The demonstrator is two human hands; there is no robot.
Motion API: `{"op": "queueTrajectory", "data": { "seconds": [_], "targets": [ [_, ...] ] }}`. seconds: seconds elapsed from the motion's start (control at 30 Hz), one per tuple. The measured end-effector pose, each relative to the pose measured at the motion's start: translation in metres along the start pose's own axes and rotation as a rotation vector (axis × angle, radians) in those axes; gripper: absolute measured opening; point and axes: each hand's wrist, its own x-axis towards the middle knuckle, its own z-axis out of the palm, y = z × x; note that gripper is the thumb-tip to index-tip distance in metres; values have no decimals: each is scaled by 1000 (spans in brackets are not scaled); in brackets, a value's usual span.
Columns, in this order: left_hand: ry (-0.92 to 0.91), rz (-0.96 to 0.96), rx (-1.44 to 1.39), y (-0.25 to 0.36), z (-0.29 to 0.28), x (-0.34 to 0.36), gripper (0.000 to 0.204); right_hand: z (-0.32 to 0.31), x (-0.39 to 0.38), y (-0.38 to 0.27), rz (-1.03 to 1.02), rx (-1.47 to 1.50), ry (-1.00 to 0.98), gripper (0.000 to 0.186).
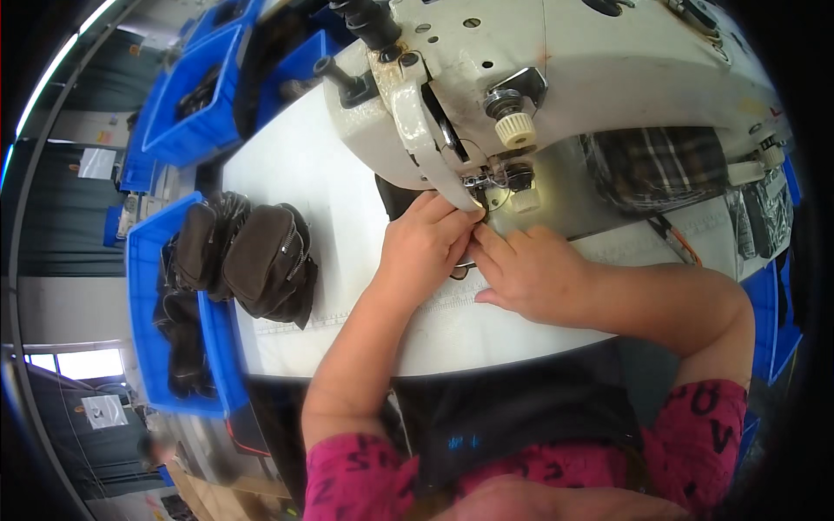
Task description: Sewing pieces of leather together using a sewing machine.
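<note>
A white industrial sewing machine [556, 78] stands over the worktable, its presser foot [478, 182] just above my fingers. My left hand [421, 239] has bent fingers gripping a dark fabric piece [393, 195] at the needle area, which the fingers partly hide. Just to its right, my right hand [530, 273] touches the work with its index fingertip, thumb stretched apart toward the lower left. Orange-handled snips [682, 243] lie to the right on the table. A folded plaid cloth [651, 165] rests under the machine arm.
Dark zippered pouches [265, 256] sit at the table's left, beside a blue bin [143, 313] of similar items. More blue bins [161, 126] stand at the upper left and right. Plastic-wrapped items [756, 221] lie at the right edge. A blurred person [156, 451] is in the left background.
</note>
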Motion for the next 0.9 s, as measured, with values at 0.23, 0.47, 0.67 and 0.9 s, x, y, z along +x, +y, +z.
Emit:
{"op": "queueTrajectory", "data": {
  "seconds": [0.23,0.47,0.67,0.9],
  "targets": [
    [-31,12,15,2,-4,1,20,1,-1,-1,22,5,-25,65],
    [-63,-3,-36,0,-8,4,22,4,-2,-2,50,18,-43,65],
    [-41,-12,-48,0,-5,6,22,0,2,5,23,34,-30,64],
    [16,-39,41,6,1,6,22,3,4,12,17,52,-17,62]
  ]
}}
